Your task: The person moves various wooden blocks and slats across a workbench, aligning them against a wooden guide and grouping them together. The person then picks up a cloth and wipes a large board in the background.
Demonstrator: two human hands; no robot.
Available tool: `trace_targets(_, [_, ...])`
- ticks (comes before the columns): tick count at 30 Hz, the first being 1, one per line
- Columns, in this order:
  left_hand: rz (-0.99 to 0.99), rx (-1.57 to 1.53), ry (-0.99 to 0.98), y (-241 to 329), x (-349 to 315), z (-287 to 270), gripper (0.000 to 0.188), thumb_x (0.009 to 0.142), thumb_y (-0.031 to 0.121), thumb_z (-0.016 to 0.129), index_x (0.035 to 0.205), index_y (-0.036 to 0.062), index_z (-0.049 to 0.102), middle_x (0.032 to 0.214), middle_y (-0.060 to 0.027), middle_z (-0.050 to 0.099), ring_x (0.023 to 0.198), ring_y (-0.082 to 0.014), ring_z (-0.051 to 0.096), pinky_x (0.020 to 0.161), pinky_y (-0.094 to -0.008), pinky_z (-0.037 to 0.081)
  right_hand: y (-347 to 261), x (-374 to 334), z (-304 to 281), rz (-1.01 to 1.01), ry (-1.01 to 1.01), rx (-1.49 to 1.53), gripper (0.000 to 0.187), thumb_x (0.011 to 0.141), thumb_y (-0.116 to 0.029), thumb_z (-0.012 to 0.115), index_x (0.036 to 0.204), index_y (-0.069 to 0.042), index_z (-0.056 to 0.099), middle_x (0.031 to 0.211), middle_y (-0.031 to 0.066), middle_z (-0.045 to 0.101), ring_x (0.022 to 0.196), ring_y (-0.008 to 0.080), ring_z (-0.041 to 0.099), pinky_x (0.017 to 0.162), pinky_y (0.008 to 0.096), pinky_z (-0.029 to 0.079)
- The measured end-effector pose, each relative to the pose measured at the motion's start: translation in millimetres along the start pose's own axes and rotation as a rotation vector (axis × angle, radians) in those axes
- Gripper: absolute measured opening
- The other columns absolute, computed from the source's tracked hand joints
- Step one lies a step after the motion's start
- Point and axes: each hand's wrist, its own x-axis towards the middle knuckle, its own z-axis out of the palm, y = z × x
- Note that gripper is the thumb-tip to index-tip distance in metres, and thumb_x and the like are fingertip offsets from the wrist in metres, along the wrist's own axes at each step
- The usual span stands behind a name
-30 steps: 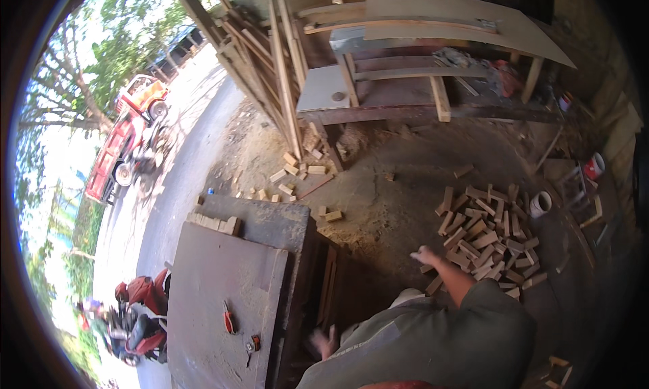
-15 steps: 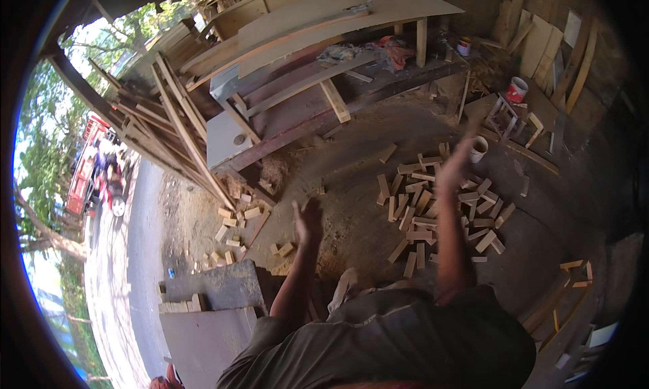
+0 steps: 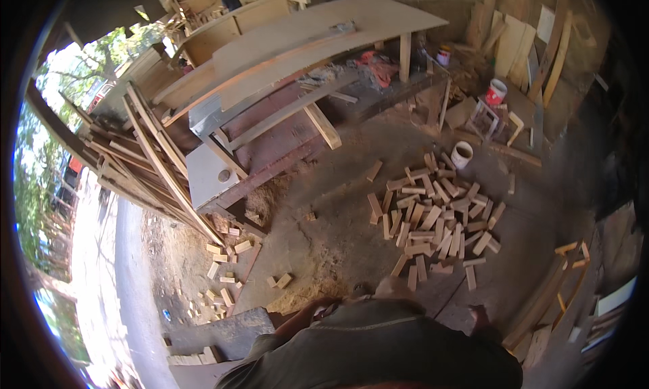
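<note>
Both arms are drawn in beside my body. Close in front of my shirt is my left hand (image 3: 324,306), low and partly hidden, near the corner of a dark bench top (image 3: 240,335). Out to the right, my right hand (image 3: 479,316) shows only in part beside my sleeve. The fingers of neither hand can be made out. On the floor ahead of me lies a loose pile of short wooden blocks (image 3: 433,237), with a single block (image 3: 471,277) at its near edge, closest to my right hand.
A workbench (image 3: 291,145) carries a large board (image 3: 324,44), wooden strips and rags (image 3: 375,67). Long planks (image 3: 152,162) lean at its left end. Small offcuts (image 3: 223,257) lie near sawdust. A white bucket (image 3: 462,155) stands behind the pile; a wooden frame (image 3: 571,281) lies at right.
Both hands, raised and stretched forward before, have dropped back beside my body. The right one no longer covers the block pile. The view has shifted, bringing more of the near floor in.
</note>
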Motion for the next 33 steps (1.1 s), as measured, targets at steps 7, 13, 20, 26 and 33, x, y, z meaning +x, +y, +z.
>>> trace_targets(7, [-0.088, -0.15, -0.1, 1, -19, -11, 0.062, 0.099, 0.053, 0.067, 0.136, 0.0031, 0.065, 0.127, -0.0145, 0.07, 0.113, -0.0279, 0.065, 0.1, -0.0416, 0.049, -5, -45, 83, -0.242, 0.127, -0.3, 0.05, 0.101, -0.04, 0.06, 0.141, -0.01, 0.061, 0.13, 0.025, 0.068, 0.12, 0.0381, 0.065, 0.103, 0.0501, 0.05])
trace_targets(13, [0.095, 0.161, 0.066, 124, 41, -57, 0.065, 0.096, 0.061, 0.068, 0.127, 0.0042, 0.07, 0.122, -0.0129, 0.072, 0.114, -0.0282, 0.068, 0.096, -0.0428, 0.051, -211, -81, 131, -0.188, -0.27, -0.007, 0.07, 0.097, -0.055, 0.065, 0.144, -0.004, 0.057, 0.134, 0.024, 0.066, 0.126, 0.0334, 0.063, 0.103, 0.0475, 0.05])
trace_targets(20, [0.511, 0.137, -0.008, 290, -19, -98, 0.061, 0.104, 0.052, 0.057, 0.137, 0.0018, 0.065, 0.127, -0.0188, 0.071, 0.119, -0.0294, 0.067, 0.108, -0.0431, 0.047, -357, -33, -34, -0.537, -0.206, 0.23, 0.072, 0.097, -0.059, 0.065, 0.145, -0.005, 0.059, 0.137, 0.0179, 0.067, 0.128, 0.0298, 0.063, 0.103, 0.0438, 0.051])
trace_targets(26, [1.226, -0.267, -0.804, 447, -225, -138, 0.073, 0.108, 0.058, 0.042, 0.136, -0.0066, 0.063, 0.133, -0.0305, 0.065, 0.135, -0.0441, 0.057, 0.118, -0.0572, 0.036, -578, -279, -253, -1.435, -0.658, 0.654, 0.096, 0.092, -0.069, 0.065, 0.158, -0.004, 0.043, 0.163, 0.0175, 0.042, 0.154, 0.028, 0.035, 0.126, 0.0448, 0.027])
trace_targets(33, [0.753, 0.652, -0.697, 508, -117, -103, 0.079, 0.102, 0.072, 0.039, 0.158, 0.0158, 0.045, 0.161, -0.0258, 0.041, 0.142, -0.0477, 0.048, 0.122, -0.0631, 0.028, -515, -88, -108, -1.169, -0.446, 0.056, 0.056, 0.106, -0.046, 0.05, 0.141, -0.005, 0.063, 0.146, 0.0179, 0.061, 0.135, 0.0316, 0.059, 0.117, 0.0424, 0.042])
